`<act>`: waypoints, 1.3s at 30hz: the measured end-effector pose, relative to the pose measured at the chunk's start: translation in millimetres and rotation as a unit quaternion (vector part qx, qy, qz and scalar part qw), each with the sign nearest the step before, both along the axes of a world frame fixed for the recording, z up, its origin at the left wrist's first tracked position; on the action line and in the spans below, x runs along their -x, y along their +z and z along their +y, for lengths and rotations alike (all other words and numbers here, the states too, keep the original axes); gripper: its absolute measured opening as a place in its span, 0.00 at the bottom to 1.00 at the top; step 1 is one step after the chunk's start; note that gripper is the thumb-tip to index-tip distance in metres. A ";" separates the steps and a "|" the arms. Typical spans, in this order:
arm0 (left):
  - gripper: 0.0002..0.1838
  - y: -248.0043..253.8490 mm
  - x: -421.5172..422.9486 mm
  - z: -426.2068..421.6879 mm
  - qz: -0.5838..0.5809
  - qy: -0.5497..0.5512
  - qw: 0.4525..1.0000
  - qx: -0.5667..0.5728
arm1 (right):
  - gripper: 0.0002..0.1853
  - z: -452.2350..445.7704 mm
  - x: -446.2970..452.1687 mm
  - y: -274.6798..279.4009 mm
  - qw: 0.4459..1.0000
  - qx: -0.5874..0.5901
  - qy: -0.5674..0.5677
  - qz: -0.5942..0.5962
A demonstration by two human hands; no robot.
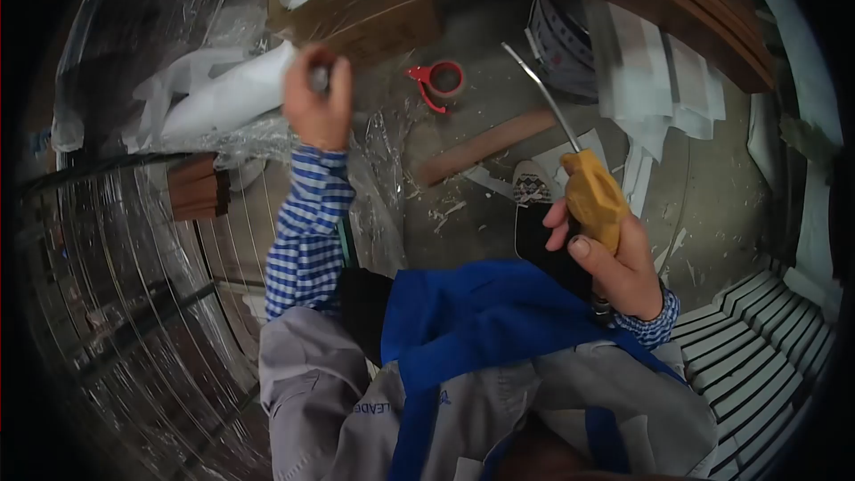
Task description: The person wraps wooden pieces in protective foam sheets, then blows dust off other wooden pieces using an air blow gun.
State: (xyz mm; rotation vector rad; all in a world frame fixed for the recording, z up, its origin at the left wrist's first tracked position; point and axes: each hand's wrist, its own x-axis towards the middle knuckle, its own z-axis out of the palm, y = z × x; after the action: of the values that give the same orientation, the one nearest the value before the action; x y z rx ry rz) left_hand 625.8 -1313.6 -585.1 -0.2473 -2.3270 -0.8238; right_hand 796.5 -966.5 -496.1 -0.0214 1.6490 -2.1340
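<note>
My right hand (614,258) is wrapped round the yellow handle of a tool (595,196) with a long thin metal shaft that points up and to the left. My left hand (318,98) is raised at the upper left, blurred, with its fingers curled round a small dark object (320,78) too unclear to name. Beyond it lies a roll of white sheeting (232,93). On the floor between my hands are a red tape dispenser (436,83) and a flat brown strip (485,145).
An open cardboard box (374,22) stands at the top. Clear plastic film (378,160) lies near my left arm. Wire racking (134,303) is at the left, stacked slats (757,365) at the lower right, and curved brown pieces (695,13) at the upper right.
</note>
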 end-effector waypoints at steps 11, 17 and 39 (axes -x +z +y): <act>0.43 -327.0 -112.4 20.6 -0.431 -0.116 0.849 0.282 | 0.42 -8.5 -12.8 -3.3 0.986 -0.159 0.038 0.045; 0.41 -282.1 -100.3 22.4 -0.550 -0.188 0.742 0.335 | 0.43 -7.1 -19.8 -2.3 0.972 -0.219 0.046 0.070; 0.16 -68.3 -233.8 -83.3 -0.518 -0.017 0.473 -0.713 | 0.36 -101.2 -48.3 0.8 0.789 -0.340 0.460 0.226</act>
State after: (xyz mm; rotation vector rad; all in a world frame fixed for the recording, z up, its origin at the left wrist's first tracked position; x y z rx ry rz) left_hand 859.6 -1397.0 -653.4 1.2531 -1.3581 -3.1302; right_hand 844.8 -1067.7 -495.3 -0.9610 1.9736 -0.7684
